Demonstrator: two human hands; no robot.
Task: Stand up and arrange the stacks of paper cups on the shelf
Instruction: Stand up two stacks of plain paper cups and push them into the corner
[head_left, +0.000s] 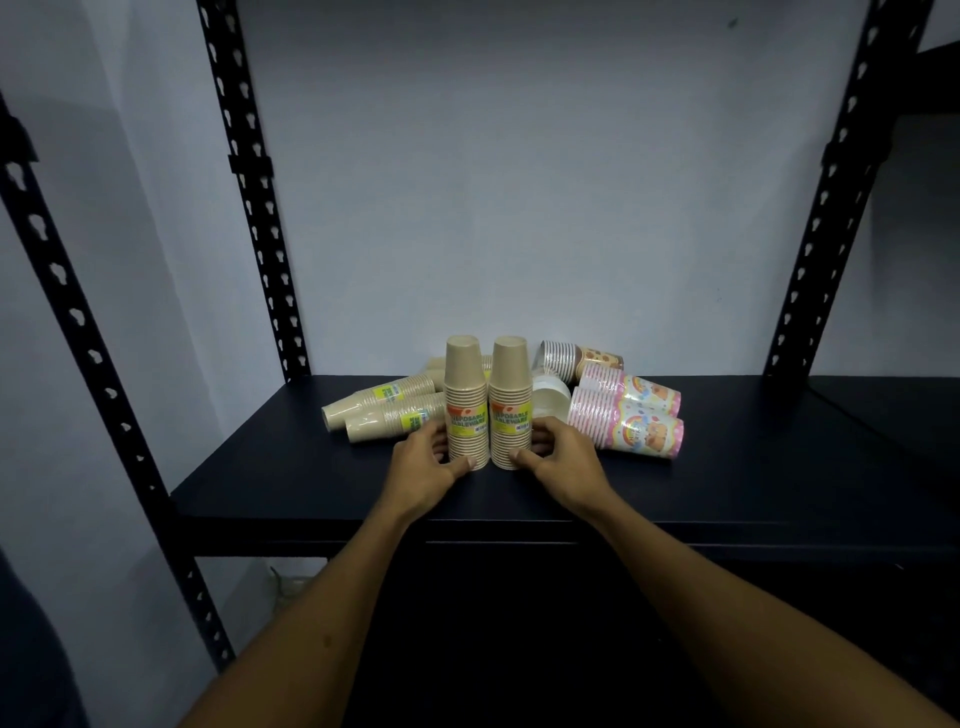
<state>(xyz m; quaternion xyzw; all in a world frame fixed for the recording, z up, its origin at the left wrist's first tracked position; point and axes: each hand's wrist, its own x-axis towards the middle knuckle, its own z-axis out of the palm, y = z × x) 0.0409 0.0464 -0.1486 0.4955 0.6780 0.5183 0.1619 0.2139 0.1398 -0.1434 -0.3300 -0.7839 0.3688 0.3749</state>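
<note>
Left hand (427, 464) grips base of left upright cup stack (466, 405); right hand (555, 457) grips right upright stack (511, 404). Stacks touch, mid shelf (779, 467). Other stacks lie behind: tan (382, 410) at left, pink (626, 415) at right.

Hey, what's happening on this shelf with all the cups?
A person is tidying packs of paper cups on a black shelf. Two tan stacks stand upright side by side: the left hand grips the base of the left stack, and the right hand grips the base of the right stack. More tan stacks lie on their sides behind to the left, and pink patterned stacks lie on their sides to the right, not yet stood up.
</note>
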